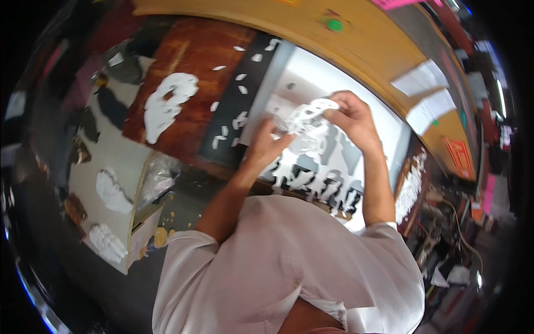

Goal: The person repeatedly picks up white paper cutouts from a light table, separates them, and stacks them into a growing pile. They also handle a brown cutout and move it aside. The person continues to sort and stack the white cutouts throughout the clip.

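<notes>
Hands work together over a bright white bench (334, 78). The right hand (349, 116) pinches a white cutout piece (312, 113) with holes in it, thumb against fingers at the piece's right end. The left hand (269, 141) is blurred; its fingertips are at the piece's left end, but I cannot tell how firmly they grip. The cutout piece is raised between both hands, above the middle of the bench. Below it, toward the near edge, lie grey, black and white shapes (332, 183), partly overlapping.

To the left, a black strip (251, 55) carries small white scraps (241, 77). Farther left, a larger white piece (169, 106) with a gap in it lies on a reddish-brown board (208, 44). At the right, white bits (411, 186) are heaped beside the bench. Paper sheets (429, 110) rest on a yellow-brown ledge (384, 42) at far right.
</notes>
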Demonstrator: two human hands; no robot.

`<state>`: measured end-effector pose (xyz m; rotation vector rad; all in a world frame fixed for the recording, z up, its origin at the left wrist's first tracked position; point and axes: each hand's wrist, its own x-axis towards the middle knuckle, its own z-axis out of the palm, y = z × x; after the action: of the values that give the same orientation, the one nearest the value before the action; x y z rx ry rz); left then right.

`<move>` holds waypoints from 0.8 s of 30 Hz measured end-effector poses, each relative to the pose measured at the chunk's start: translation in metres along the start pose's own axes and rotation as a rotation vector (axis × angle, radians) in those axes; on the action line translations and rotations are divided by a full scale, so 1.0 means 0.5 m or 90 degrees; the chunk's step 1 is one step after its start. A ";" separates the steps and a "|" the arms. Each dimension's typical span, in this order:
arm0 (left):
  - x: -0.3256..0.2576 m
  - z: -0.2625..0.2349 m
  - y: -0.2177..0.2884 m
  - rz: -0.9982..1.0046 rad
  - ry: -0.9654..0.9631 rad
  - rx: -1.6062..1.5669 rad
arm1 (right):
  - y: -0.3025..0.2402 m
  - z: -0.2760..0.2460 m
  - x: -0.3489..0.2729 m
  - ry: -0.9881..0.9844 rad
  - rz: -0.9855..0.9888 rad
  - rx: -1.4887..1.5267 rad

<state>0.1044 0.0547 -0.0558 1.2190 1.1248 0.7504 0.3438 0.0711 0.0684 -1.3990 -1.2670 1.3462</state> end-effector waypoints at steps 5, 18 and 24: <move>-0.045 -0.064 -0.006 0.000 0.059 -0.231 | -0.037 0.069 0.044 0.140 0.042 0.012; -0.039 -0.688 0.038 -0.095 0.415 0.565 | -0.018 0.521 0.401 -0.108 0.040 -0.047; -0.137 -0.563 -0.055 0.214 0.473 0.583 | 0.130 0.181 0.248 -0.003 0.060 0.043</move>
<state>-0.1856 0.0791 -0.0551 2.0051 2.0337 1.0269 0.2540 0.1726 -0.0288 -1.4240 -1.1604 1.4423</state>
